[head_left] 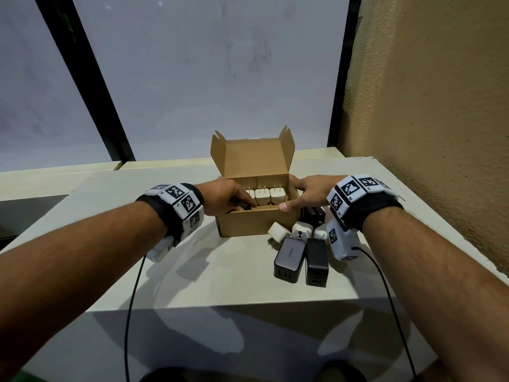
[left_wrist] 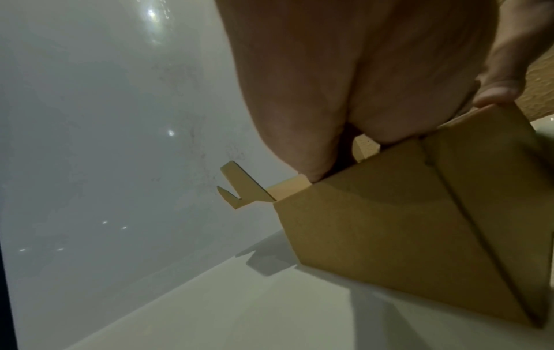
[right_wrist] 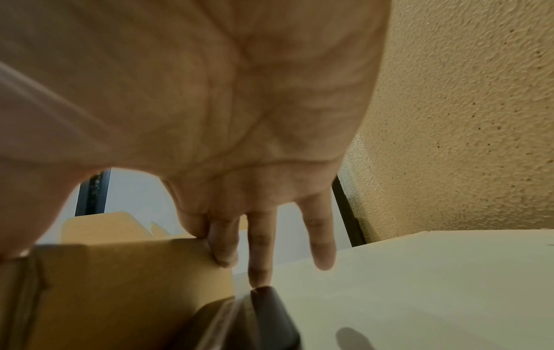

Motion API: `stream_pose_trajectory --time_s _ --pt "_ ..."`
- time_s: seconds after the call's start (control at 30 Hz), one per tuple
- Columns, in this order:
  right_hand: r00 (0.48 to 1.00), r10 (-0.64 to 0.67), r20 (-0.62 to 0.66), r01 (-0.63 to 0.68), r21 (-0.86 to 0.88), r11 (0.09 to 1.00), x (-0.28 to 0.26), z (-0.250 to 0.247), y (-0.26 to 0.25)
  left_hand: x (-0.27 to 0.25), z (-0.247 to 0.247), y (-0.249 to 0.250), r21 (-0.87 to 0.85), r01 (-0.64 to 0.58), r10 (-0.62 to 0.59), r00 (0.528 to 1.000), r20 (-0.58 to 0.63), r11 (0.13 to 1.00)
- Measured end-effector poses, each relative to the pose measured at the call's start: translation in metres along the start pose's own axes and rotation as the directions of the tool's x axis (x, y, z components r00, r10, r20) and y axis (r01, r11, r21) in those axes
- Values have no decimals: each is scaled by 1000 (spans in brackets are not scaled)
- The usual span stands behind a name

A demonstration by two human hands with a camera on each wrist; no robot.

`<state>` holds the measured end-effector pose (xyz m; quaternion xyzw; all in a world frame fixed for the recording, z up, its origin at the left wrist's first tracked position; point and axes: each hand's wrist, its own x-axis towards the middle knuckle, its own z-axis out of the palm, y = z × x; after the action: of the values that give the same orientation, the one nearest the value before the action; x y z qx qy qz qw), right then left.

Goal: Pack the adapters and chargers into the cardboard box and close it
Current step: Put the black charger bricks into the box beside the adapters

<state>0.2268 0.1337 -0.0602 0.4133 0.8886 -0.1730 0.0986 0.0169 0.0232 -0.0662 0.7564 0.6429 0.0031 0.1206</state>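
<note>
Both of my forearms reach forward from the bottom of the head view, each wrist wrapped in a black band with white marker blocks, and a dark cable trails back from each. My left hand (head_left: 224, 198) dips into the near left corner of the cardboard box (head_left: 256, 223), fingers curled down around a dark charger (head_left: 242, 206) that is mostly hidden under them; I cannot see exactly how it sits. My right hand (head_left: 308, 193) steadies the box's right side: the thumb lies along the near rim, the fingers spread loosely over the right wall, nearly straight, grasping nothing.

Inside the box, three white adapters (head_left: 263, 197) stand in a row along the back with their prongs pointing up. Its lid (head_left: 254, 157) stands open behind them, side flaps raised.

On the pale tabletop (head_left: 234, 277), just right of the box and below my right wrist, the rest wait in a loose cluster. A grey charger (head_left: 289, 256) and a black charger (head_left: 316, 261) lie side by side with their ports toward me. Behind them sit small white adapters (head_left: 278, 231), one tipped on its side, and another dark charger (head_left: 312, 215) rests against the box's right wall under my hand.

Beyond the tabletop are frosted grey panels with black frames, and a rough tan wall (head_left: 440, 106) on the right.
</note>
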Motion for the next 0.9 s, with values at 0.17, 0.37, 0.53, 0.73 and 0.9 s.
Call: stream_pose_trajectory --time_s 0.17,0.37,0.53,0.73,0.9 --pt "1000 4 8 -4 6 1000 0 -1 -1 0 0 3 61 27 -31 997 73 998" --pt "1000 -20 -16 20 -13 1000 -2 -1 0 -19 -1 48 -10 -216 201 923 -327 976" --pt "999 -29 -26 28 -33 999 -3 -2 0 -38 24 94 104 -223 230 971 -61 969" --pt "999 -36 -2 36 10 999 -5 -1 -1 -50 50 99 213 -142 151 988 -27 967" --pt "999 -54 -1 54 10 999 -5 -2 -2 -60 51 92 94 -127 132 990 -40 987"
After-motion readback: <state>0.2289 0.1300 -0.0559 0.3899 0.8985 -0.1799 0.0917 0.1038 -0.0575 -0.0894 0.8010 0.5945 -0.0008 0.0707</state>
